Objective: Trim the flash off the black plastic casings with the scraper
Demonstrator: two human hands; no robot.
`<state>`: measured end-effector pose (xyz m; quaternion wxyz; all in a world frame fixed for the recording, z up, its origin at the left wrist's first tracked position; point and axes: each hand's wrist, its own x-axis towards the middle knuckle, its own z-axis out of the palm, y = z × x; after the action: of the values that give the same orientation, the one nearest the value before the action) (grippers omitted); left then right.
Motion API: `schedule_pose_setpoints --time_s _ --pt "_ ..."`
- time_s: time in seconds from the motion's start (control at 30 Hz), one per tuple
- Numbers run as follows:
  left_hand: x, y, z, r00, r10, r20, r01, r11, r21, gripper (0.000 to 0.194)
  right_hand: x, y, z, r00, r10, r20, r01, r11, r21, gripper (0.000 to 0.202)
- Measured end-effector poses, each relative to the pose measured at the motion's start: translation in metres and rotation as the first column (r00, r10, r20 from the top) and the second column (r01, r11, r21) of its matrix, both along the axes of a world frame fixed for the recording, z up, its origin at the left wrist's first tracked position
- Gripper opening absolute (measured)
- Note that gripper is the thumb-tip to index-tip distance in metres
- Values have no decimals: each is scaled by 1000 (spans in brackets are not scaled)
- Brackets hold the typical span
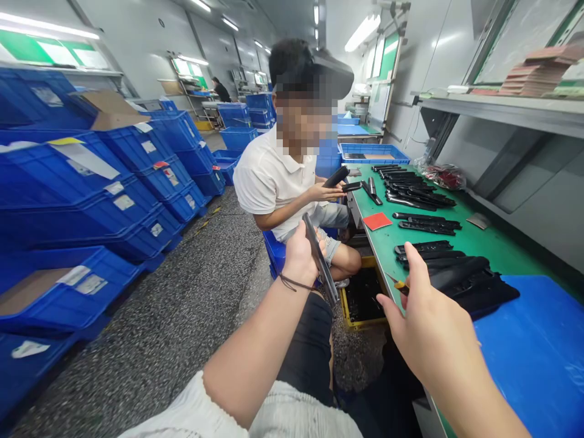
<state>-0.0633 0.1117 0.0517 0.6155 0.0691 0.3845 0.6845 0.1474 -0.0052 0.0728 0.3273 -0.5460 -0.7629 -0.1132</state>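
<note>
In the middle of the view, my left hand (298,250) is closed around a long, narrow black plastic part (323,263), which slants down to the right above my lap. My right hand (431,319) is over the near edge of the green table (513,252), index finger and thumb stretched apart. Between them shows a small knife (401,286) with a yellow and dark handle and a thin blade; it appears held by the other fingers, which are hidden. Just beyond that hand lies a pile of black plastic parts (469,280).
A co-worker (260,176) sits across from me holding black parts. More black parts (410,188) and a red sheet (378,221) lie on the table. Below stands a yellow crate (365,323). A blue surface (538,340) is at right; blue bins (68,188) are stacked at left.
</note>
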Motion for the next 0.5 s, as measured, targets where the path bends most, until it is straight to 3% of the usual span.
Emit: schedule_pose_setpoints --time_s 0.07,0.17,0.23,0.3,0.37,0.5 --pt "-1 -1 -2 1000 7 -6 -7 1000 -4 49 0 -4 2 996 84 32 -79 987 -140 67" --pt "1 -3 -4 999 21 -25 -21 1000 0 49 -15 -6 -10 969 247 -25 -242 913 -328 61" --pt "6 -7 -7 998 41 -45 -41 999 2 48 -29 -3 -28 961 255 -103 -275 869 -411 52" --pt "12 -9 -14 996 61 -69 -61 998 3 48 -41 3 -47 932 258 -255 -343 855 -388 37" --pt "16 -9 -23 993 67 -98 -66 998 12 47 -46 10 -61 881 286 -376 -401 874 -275 17" --pt "20 -9 -42 972 60 -225 -46 997 68 34 -35 16 -61 844 323 -428 -383 922 -61 20"
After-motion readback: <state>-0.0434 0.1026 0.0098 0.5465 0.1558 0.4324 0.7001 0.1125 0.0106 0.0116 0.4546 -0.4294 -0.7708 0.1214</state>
